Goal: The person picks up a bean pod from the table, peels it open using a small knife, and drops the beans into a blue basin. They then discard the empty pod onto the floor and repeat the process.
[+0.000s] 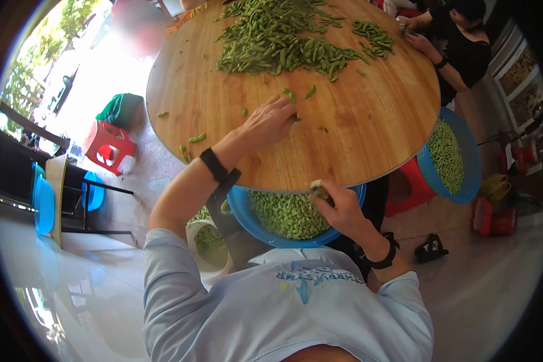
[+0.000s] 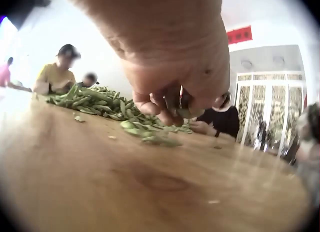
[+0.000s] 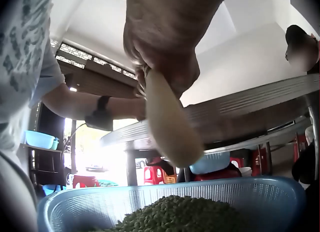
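Observation:
Over the near middle of the round wooden table, my left hand pinches a green bean pod with bent fingers. In the left wrist view that pod is mostly hidden by the fingers. A few loose pods lie just beyond this hand, and a big heap of pods covers the table farther back. My right hand grips a tool with a pale, rounded handle; its kind I cannot tell. Below this hand, a blue plastic basket holds shelled green beans.
A pale bucket with green pieces stands left of the basket. At the right, another blue basin of beans sits beside a red stool. A person in black sits at the table's right. A red stool stands at left.

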`<action>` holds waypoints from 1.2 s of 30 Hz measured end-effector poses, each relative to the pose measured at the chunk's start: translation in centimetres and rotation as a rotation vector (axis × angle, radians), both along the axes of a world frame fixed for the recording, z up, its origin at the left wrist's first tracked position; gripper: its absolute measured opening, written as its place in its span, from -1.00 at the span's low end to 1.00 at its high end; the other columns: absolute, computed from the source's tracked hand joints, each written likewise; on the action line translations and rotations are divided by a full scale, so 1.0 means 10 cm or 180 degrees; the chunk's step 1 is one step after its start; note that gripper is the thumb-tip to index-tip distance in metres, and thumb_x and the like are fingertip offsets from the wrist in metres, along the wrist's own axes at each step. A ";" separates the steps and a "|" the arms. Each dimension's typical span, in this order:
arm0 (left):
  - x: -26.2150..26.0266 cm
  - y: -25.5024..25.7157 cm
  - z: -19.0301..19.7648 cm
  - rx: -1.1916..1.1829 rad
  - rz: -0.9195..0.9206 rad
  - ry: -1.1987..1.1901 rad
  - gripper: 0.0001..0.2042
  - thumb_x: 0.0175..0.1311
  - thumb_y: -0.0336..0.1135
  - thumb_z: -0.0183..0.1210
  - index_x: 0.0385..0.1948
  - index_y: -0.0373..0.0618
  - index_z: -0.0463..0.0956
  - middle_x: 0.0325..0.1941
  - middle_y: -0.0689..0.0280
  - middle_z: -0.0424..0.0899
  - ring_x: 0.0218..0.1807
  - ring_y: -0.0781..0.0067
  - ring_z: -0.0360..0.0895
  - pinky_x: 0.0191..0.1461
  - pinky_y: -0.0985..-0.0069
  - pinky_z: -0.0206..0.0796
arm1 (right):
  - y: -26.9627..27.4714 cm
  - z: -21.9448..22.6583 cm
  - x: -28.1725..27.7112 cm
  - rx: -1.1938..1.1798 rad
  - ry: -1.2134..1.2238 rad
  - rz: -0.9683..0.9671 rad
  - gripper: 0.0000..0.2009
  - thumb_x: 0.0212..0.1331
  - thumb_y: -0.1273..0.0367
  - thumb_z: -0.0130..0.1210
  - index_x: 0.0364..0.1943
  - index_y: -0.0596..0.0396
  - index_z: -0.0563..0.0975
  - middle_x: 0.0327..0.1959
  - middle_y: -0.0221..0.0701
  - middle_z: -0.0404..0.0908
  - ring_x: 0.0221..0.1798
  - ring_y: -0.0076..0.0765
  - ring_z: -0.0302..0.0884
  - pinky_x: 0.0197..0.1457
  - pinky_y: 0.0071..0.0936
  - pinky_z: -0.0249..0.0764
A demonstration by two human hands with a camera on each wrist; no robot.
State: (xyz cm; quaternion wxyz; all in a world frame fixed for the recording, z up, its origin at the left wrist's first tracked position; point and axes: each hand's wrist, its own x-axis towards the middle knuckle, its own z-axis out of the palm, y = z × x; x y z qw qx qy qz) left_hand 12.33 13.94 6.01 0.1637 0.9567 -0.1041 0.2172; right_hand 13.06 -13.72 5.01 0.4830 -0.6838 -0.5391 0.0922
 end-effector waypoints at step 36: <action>-0.81 -0.86 -0.07 -0.2797 -0.0518 0.0601 -0.77 0.22 -0.39 0.12 -0.11 -0.23 0.46 -0.38 0.31 0.58 -0.52 0.46 0.45 -0.50 0.48 0.30 | 0.09 0.13 -0.12 0.0596 0.4680 0.0412 -0.77 0.34 0.35 -0.10 -0.07 0.22 0.41 -0.59 -0.38 0.37 -0.70 -0.62 0.20 -0.71 -0.71 0.17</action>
